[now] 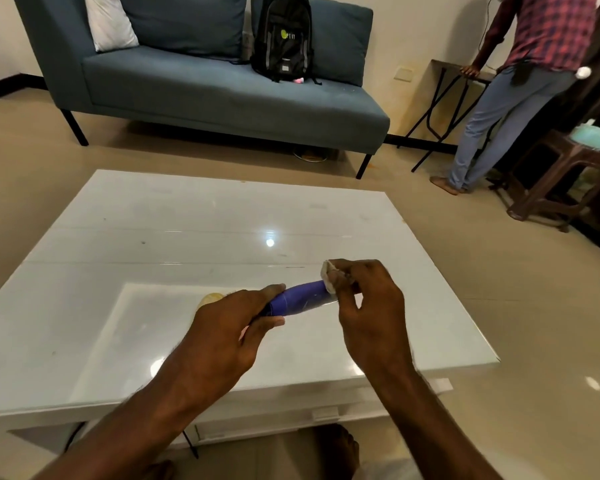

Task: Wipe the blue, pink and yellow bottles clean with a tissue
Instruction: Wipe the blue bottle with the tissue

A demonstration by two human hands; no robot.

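My left hand point(229, 327) grips the blue bottle point(300, 299) by its left end and holds it sideways above the white glossy table point(153, 237). My right hand point(368, 306) pinches a crumpled white tissue point(328, 277) against the bottle's right end. A bit of the yellow bottle point(211, 298) shows on the table just behind my left hand, mostly hidden. I cannot see the pink bottle.
A blue sofa point(205, 88) with a black backpack point(282, 36) stands beyond the table. A person in a plaid shirt point(520, 81) stands at the right beside a folding table point(444, 98) and a brown stool point(561, 181).
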